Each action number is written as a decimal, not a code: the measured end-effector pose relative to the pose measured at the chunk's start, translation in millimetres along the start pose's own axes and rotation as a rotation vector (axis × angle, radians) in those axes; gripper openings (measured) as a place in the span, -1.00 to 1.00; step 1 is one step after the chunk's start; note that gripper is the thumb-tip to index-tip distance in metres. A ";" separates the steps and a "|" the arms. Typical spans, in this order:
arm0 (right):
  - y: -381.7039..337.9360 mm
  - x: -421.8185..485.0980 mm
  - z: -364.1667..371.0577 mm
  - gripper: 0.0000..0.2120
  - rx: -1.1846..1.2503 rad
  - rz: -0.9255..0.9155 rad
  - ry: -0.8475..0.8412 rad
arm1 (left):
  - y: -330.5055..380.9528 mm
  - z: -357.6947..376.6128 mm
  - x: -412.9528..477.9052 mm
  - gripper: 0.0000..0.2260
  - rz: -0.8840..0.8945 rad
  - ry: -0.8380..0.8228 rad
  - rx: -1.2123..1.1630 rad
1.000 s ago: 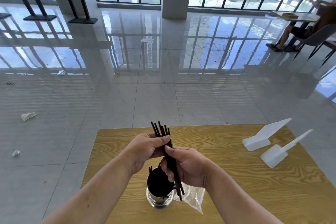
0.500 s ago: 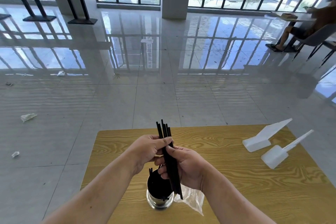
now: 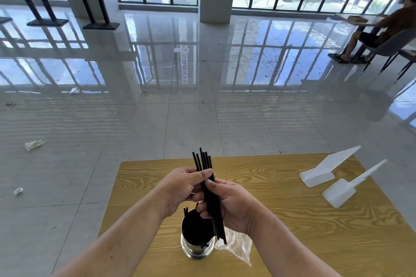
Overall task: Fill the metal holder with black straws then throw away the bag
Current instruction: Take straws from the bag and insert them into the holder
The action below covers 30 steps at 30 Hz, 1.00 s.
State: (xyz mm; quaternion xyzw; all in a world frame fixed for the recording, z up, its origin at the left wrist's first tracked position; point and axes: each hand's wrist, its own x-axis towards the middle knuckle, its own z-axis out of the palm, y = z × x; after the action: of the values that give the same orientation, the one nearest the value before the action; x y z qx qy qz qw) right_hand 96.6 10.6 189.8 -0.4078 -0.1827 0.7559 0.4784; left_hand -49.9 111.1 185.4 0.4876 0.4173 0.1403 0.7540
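A bundle of black straws (image 3: 211, 200) is held nearly upright above the table, tips fanning out at the top. My left hand (image 3: 180, 189) pinches the bundle's upper part, and my right hand (image 3: 231, 203) grips it lower down. Directly below stands the shiny metal holder (image 3: 197, 247), dark inside with several black straws in it. A clear plastic bag (image 3: 236, 245) lies crumpled on the table just right of the holder, partly under my right wrist.
The wooden table (image 3: 292, 231) carries two white plastic scoops (image 3: 324, 170) (image 3: 346, 186) at its far right. Scraps of litter (image 3: 33, 144) lie on the glossy tiled floor to the left. A seated person (image 3: 382, 27) is at a far table, upper right.
The straw bundle has swung from leaning left to nearly upright and its tips have drawn closer together. Both hands stay clasped on it above the holder.
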 end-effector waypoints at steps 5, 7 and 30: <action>2.0 0.0 -4.8 -0.70 -0.012 -0.017 0.043 | 3.5 1.9 -3.3 -0.81 0.039 0.084 -0.026; 2.5 -0.9 -6.7 -0.70 -0.019 -0.022 0.055 | 3.1 1.4 -3.6 -0.81 0.044 0.120 -0.025; -6.0 -1.2 -17.5 -0.77 0.056 -0.051 0.341 | 28.1 13.1 -15.0 -0.88 0.617 0.275 0.523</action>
State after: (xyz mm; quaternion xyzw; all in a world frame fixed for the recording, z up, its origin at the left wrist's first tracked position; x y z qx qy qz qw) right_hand 114.1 10.4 183.8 -0.5116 -0.0879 0.6684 0.5327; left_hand -43.6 107.3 219.0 0.7411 0.3701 0.3123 0.4650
